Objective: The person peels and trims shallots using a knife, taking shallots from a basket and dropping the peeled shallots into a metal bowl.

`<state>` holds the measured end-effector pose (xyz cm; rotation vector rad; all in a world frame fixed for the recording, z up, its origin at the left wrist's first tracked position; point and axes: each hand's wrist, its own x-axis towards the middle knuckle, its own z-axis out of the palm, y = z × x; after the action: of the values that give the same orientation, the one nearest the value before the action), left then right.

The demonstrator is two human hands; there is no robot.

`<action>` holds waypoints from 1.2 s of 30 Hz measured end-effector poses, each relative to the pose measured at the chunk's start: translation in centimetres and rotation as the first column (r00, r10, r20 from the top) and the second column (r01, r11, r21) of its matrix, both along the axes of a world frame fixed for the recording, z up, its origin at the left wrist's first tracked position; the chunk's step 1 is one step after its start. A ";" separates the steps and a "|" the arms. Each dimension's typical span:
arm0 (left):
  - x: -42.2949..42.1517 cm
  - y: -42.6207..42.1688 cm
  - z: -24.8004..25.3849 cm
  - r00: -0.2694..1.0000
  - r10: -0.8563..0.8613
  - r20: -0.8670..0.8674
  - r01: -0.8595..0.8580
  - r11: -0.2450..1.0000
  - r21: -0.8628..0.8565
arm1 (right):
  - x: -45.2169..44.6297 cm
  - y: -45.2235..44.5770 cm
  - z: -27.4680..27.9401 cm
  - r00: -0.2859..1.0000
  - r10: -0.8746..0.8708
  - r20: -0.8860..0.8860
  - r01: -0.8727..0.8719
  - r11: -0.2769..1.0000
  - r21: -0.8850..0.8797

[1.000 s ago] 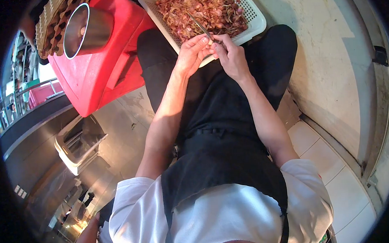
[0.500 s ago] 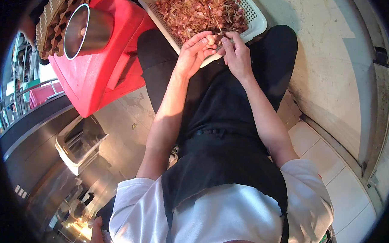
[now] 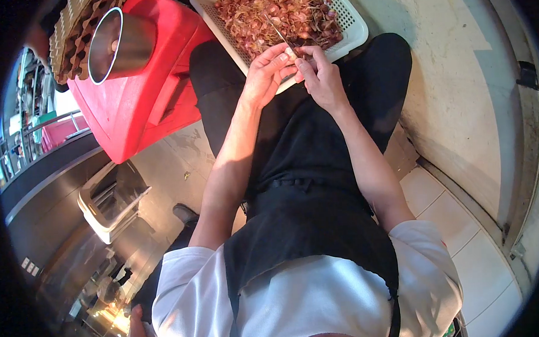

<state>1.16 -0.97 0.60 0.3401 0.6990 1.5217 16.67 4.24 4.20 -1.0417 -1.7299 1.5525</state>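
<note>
Between the fingertips of my left hand (image 3: 266, 76) is a small pale shallot (image 3: 290, 53). My right hand (image 3: 324, 83) is closed on a small knife (image 3: 279, 32), its thin blade pointing away over the basket and lying against the shallot. The knife's handle is mostly hidden by my fingers. Both hands are close together above the near rim of a white perforated basket (image 3: 360, 34). Inside it lie many reddish shallots and loose papery skins (image 3: 270, 17).
A red plastic stool or bin (image 3: 125, 114) stands at the left, bearing a metal pot (image 3: 136, 45) with something small and pale inside. Egg trays (image 3: 72, 50) lean beside it. A pale panel (image 3: 451, 103) is at the right. Another person's shoe (image 3: 185, 213) and hand (image 3: 137, 330) show lower left.
The knife has swung leftward, its blade now crossing the shallot. My right hand has turned and moved slightly left, closer to my left hand. A person's shoe has appeared at lower left.
</note>
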 end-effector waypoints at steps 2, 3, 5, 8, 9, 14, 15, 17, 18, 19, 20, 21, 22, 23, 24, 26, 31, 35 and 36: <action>0.2 0.0 0.2 1.000 0.017 -0.024 -0.018 1.000 -0.026 | 0.0 0.1 -0.6 0.999 -0.017 -0.033 0.016 1.000 -0.015; 0.3 0.0 0.5 0.999 0.024 -0.038 -0.026 0.999 -0.042 | 0.0 0.1 -0.6 0.999 -0.024 -0.048 0.021 0.999 -0.048; 0.3 0.0 0.6 0.999 0.029 -0.045 -0.031 0.998 -0.055 | 0.1 0.1 -0.6 0.997 -0.030 -0.071 0.023 0.994 -0.105; 0.2 0.0 0.3 0.999 0.030 -0.026 -0.031 0.999 -0.042 | 0.2 0.2 -0.1 0.996 -0.020 -0.091 0.010 0.994 -0.107; 0.2 0.0 0.3 0.999 0.041 -0.023 -0.041 0.998 -0.041 | 0.1 0.1 0.0 0.996 -0.007 -0.093 0.001 0.998 -0.067; 0.1 0.0 0.2 1.000 0.029 -0.009 -0.029 0.999 -0.018 | 0.1 -0.1 -0.2 0.999 0.016 -0.039 -0.015 0.999 0.037; 0.0 0.0 0.0 1.000 0.030 -0.001 -0.030 0.999 -0.016 | 0.0 -0.1 -0.3 0.999 0.014 -0.033 -0.012 0.999 0.046; 0.0 0.0 -0.2 1.000 0.028 -0.004 -0.028 1.000 -0.011 | -0.1 -0.2 -0.7 1.000 0.000 -0.024 0.002 0.996 0.087; 0.0 0.0 -0.2 1.000 0.025 -0.015 -0.025 1.000 -0.009 | -0.2 -0.3 -0.9 1.000 -0.011 -0.021 0.014 0.993 0.119; 0.0 0.0 -0.2 0.999 0.022 -0.027 -0.022 1.000 -0.005 | -0.3 -0.3 -1.0 1.000 -0.022 -0.020 0.025 0.988 0.151; 0.0 0.0 -0.2 0.999 0.027 -0.043 -0.028 0.999 -0.017 | -0.3 -0.2 -1.0 0.999 -0.028 -0.028 0.032 0.986 0.164; 0.2 -0.1 0.0 0.998 0.032 -0.060 -0.034 0.999 -0.029 | -0.3 -0.1 -1.0 0.999 -0.034 -0.036 0.040 0.984 0.176; 0.3 0.0 0.2 0.996 0.036 -0.076 -0.040 0.998 -0.042 | -0.3 0.0 -1.0 0.998 -0.040 -0.044 0.047 0.981 0.188; 0.3 0.0 0.2 0.997 0.023 -0.079 -0.026 0.999 -0.039 | -0.2 0.0 -1.1 0.997 -0.028 -0.071 0.035 0.995 0.097; 0.2 0.0 0.3 0.997 0.010 -0.082 -0.013 0.999 -0.036 | -0.1 0.1 -1.2 0.995 -0.019 -0.099 0.019 1.000 0.005; 0.2 0.1 0.4 0.997 -0.004 -0.075 0.002 1.000 -0.030 | 0.1 0.2 -1.1 0.992 -0.011 -0.129 -0.007 0.990 -0.139; 0.1 0.2 0.7 0.998 -0.026 -0.054 0.024 0.999 -0.029 | 0.2 0.3 -0.4 0.989 -0.020 -0.146 -0.020 0.963 -0.268; 0.3 0.2 0.5 0.998 0.000 -0.063 -0.001 1.000 -0.021 | 0.3 0.3 0.0 0.998 0.015 -0.054 -0.022 0.990 -0.139; 0.3 0.2 0.4 0.997 0.010 -0.075 -0.013 0.999 -0.033 | 0.2 0.2 -0.3 0.998 0.008 -0.062 -0.013 0.997 -0.081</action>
<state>1.50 -0.79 1.01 0.3695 0.7858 1.5127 16.91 4.46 3.93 -1.0151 -1.6455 1.6572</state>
